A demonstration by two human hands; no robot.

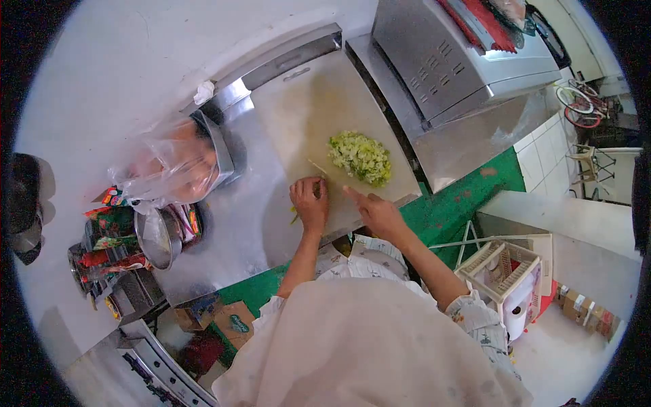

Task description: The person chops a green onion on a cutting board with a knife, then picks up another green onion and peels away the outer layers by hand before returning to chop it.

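Observation:
A pale cutting board (288,112) lies on the steel counter. On its right side is a heap of chopped green vegetable (361,157). My left hand (310,205) rests on the near part of the board, fingers curled down on a green stalk (294,218), of which only a little shows. My right hand (378,216) is closed at the board's near edge, index finger stretched forward along what looks like a knife (317,167). Only a thin pale line of it shows, seen edge-on near my left fingertips; its handle is hidden in the hand.
Left on the steel counter (237,237) stand a metal container with a clear plastic bag (169,163), a metal bowl (159,237) and colourful packets (112,237). A steel appliance (434,61) stands at the right. A plastic rack (505,275) is behind my right arm.

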